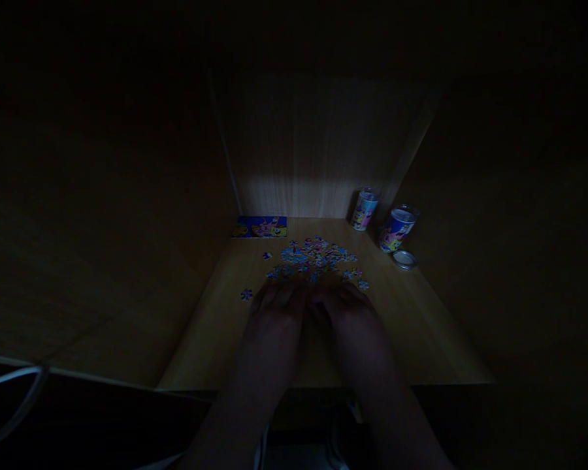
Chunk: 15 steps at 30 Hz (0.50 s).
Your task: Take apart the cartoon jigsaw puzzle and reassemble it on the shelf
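Observation:
A pile of small jigsaw puzzle pieces [318,253] lies loosely spread on the wooden surface, blue, pink and yellow among them. At its near edge my left hand [279,307] is closed, back up, with its fingers bent and pressed together. My right hand [347,307] is right beside it, thumb and fingers drawn together and curled. Both sets of fingertips meet close to each other and are hidden in the dark, so what they hold does not show. One piece [246,295] lies apart, left of my left hand, and another piece [267,256] lies farther back.
A blue cartoon picture card [259,227] lies at the back left. Two printed cylindrical cans, one farther back [364,210] and one nearer [396,230], stand at the right, with a round metal lid [404,260] before them. Wooden panels enclose the dim surface [421,339] at the back and both sides.

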Each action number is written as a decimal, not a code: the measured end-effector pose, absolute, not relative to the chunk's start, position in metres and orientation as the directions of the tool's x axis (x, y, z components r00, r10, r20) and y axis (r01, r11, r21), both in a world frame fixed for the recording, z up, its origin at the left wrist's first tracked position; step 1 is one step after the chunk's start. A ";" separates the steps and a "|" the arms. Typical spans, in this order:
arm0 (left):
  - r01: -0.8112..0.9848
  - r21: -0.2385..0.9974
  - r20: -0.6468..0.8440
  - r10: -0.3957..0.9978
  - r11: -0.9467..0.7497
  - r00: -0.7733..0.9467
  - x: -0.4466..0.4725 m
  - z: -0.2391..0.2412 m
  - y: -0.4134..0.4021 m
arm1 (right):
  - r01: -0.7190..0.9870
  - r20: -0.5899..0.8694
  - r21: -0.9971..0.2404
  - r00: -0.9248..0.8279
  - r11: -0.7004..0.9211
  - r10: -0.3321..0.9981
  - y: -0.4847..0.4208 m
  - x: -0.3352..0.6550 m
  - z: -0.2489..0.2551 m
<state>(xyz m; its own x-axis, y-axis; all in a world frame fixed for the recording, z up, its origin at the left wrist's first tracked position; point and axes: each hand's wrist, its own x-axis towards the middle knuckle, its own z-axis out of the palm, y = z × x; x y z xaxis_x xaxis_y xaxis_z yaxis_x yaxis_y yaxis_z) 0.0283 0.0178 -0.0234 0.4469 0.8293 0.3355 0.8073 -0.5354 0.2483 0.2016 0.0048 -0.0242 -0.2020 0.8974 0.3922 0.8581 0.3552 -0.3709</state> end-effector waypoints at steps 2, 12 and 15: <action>0.793 0.235 0.326 0.815 -0.562 0.480 0.028 -0.025 0.018 | 0.864 0.387 -0.359 -0.206 0.353 0.899 0.004 0.202 -0.025; 0.777 0.216 0.260 0.802 -0.592 0.538 0.029 -0.025 0.019 | 0.894 0.333 -0.369 -0.128 0.254 0.934 0.003 0.202 -0.019; 0.801 0.209 0.280 0.819 -0.561 0.501 0.030 -0.024 0.018 | 0.900 0.365 -0.415 0.034 0.130 0.930 0.000 0.206 -0.019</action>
<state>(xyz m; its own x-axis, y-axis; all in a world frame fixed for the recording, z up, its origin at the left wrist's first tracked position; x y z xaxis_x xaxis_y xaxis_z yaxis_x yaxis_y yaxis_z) 0.0301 0.0182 -0.0241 0.5011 0.8188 0.2802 0.8008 -0.5614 0.2086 0.2060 -0.0002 -0.0188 0.0338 0.9303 0.3651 0.9004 0.1302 -0.4151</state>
